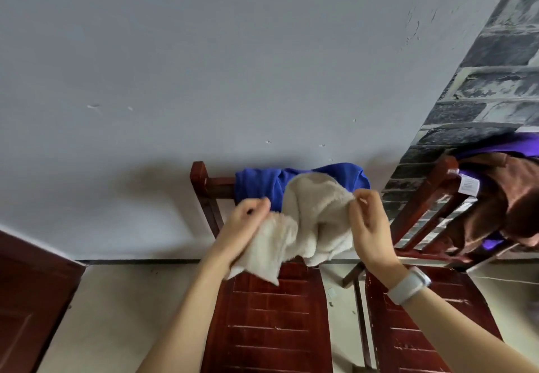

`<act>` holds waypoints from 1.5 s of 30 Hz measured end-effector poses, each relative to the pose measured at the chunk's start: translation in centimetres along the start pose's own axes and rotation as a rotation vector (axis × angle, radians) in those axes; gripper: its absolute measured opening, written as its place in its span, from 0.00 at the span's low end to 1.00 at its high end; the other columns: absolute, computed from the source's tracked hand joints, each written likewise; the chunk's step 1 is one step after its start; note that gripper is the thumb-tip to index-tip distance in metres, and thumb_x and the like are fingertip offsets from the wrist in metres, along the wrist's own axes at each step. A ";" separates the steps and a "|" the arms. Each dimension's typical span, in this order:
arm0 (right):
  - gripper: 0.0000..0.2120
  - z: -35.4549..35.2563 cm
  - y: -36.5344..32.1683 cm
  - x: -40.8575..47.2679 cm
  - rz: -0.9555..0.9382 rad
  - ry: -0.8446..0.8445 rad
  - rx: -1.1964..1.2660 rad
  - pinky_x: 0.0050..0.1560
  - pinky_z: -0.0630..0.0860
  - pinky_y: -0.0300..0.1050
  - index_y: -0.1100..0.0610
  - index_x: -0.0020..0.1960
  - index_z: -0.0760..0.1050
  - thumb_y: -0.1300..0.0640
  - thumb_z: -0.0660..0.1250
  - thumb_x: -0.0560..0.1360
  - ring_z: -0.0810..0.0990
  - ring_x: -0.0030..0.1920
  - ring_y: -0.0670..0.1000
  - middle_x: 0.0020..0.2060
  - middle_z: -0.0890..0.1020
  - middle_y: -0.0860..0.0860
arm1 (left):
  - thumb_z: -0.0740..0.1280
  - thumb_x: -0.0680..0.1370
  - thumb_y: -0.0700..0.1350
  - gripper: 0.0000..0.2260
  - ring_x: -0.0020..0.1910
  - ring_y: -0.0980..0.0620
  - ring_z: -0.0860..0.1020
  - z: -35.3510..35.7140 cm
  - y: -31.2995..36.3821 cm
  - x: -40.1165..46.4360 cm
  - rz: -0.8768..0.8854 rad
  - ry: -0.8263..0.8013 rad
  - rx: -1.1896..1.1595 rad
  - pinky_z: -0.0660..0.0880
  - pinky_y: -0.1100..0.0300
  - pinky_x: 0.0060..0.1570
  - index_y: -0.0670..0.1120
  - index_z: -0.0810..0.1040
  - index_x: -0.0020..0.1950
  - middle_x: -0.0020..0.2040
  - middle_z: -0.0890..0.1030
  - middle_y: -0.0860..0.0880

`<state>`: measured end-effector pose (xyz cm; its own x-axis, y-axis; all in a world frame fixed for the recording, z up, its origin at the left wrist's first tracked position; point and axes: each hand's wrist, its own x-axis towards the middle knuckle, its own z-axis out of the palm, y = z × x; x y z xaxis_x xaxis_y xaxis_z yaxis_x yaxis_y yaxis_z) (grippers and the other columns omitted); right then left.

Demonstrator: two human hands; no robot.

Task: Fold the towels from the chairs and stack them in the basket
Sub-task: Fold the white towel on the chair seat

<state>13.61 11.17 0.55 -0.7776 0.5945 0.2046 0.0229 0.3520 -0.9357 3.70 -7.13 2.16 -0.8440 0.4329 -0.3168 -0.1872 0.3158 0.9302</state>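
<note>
A cream towel (315,215) hangs bunched between my two hands above a red-brown wooden chair (268,323). My left hand (245,223) grips its left end, with loose cloth trailing down below the palm. My right hand (369,221) pinches the towel's upper right edge between thumb and fingertips. Behind it, a blue towel (262,186) is draped over that chair's backrest. On a second chair (423,197) at the right lie a brown towel (501,197) and a purple towel (501,142). No basket shows in this view.
A grey wall (204,66) stands close behind the chairs, with a brick-patterned wall (495,75) at the right. A dark red door or panel (26,291) is at the lower left. Pale floor (110,314) shows beside the chairs.
</note>
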 end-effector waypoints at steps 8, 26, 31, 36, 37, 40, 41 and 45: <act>0.07 -4.3 7.9 -4.9 0.214 -0.233 -0.206 0.33 0.66 0.32 0.52 0.45 0.68 0.63 0.57 0.78 0.70 0.30 0.41 0.32 0.72 0.50 | 0.64 0.72 0.50 0.11 0.33 0.48 0.75 3.4 -9.9 -1.8 -0.078 -0.287 0.847 0.72 0.53 0.37 0.50 0.75 0.29 0.30 0.76 0.49; 0.06 -11.6 4.4 -5.4 0.150 -0.004 -0.203 0.49 0.73 0.34 0.56 0.51 0.74 0.62 0.62 0.76 0.77 0.45 0.44 0.48 0.79 0.50 | 0.66 0.75 0.43 0.05 0.34 0.57 0.75 14.2 -3.8 -4.7 0.244 -0.101 0.257 0.71 0.66 0.36 0.43 0.77 0.40 0.33 0.78 0.50; 0.16 -11.1 7.0 -9.8 0.300 -0.459 -0.194 0.53 0.71 0.30 0.49 0.60 0.69 0.53 0.67 0.73 0.74 0.53 0.41 0.52 0.76 0.44 | 0.69 0.71 0.47 0.13 0.36 0.49 0.73 14.9 -1.3 -4.3 0.076 -0.029 0.039 0.76 0.44 0.44 0.36 0.76 0.36 0.33 0.74 0.43; 0.16 -7.7 8.4 -10.0 0.371 -0.445 -0.080 0.55 0.73 0.39 0.56 0.62 0.71 0.55 0.64 0.74 0.75 0.54 0.47 0.55 0.77 0.51 | 0.66 0.75 0.39 0.05 0.44 0.48 0.79 14.3 0.5 -5.9 0.045 -0.156 -0.103 0.76 0.50 0.50 0.40 0.80 0.46 0.42 0.81 0.44; 0.12 -7.2 8.1 -9.7 0.361 -0.426 -0.070 0.48 0.73 0.34 0.58 0.57 0.74 0.58 0.63 0.75 0.76 0.48 0.46 0.50 0.79 0.53 | 0.65 0.76 0.39 0.05 0.45 0.49 0.79 13.7 0.7 -6.3 0.044 -0.172 -0.130 0.76 0.52 0.51 0.42 0.81 0.47 0.43 0.82 0.45; 0.04 -6.2 7.0 -9.2 0.301 -0.376 -0.063 0.36 0.68 0.32 0.56 0.42 0.74 0.61 0.62 0.75 0.74 0.36 0.45 0.35 0.77 0.49 | 0.60 0.79 0.43 0.09 0.36 0.54 0.74 11.5 0.9 -6.8 0.167 -0.043 0.082 0.71 0.66 0.39 0.42 0.77 0.42 0.35 0.75 0.49; 0.04 -6.1 6.6 -9.1 0.283 -0.385 -0.057 0.37 0.69 0.35 0.56 0.41 0.73 0.60 0.63 0.75 0.74 0.36 0.46 0.35 0.76 0.49 | 0.57 0.80 0.45 0.11 0.33 0.55 0.70 10.8 0.7 -6.8 0.215 0.062 0.265 0.68 0.69 0.34 0.40 0.73 0.42 0.34 0.72 0.50; 0.05 -6.9 5.3 -8.6 0.261 -0.645 -0.088 0.37 0.68 0.32 0.50 0.41 0.73 0.52 0.64 0.76 0.72 0.36 0.45 0.34 0.74 0.46 | 0.51 0.82 0.48 0.10 0.42 0.47 0.72 8.7 -1.0 -6.4 0.210 0.288 0.474 0.64 0.57 0.39 0.43 0.65 0.48 0.41 0.73 0.48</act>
<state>24.81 12.92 -4.19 -0.9566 0.1300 -0.2606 0.2896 0.3295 -0.8986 13.70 -2.92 1.63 -0.9534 0.3016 -0.0099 0.1880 0.6192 0.7624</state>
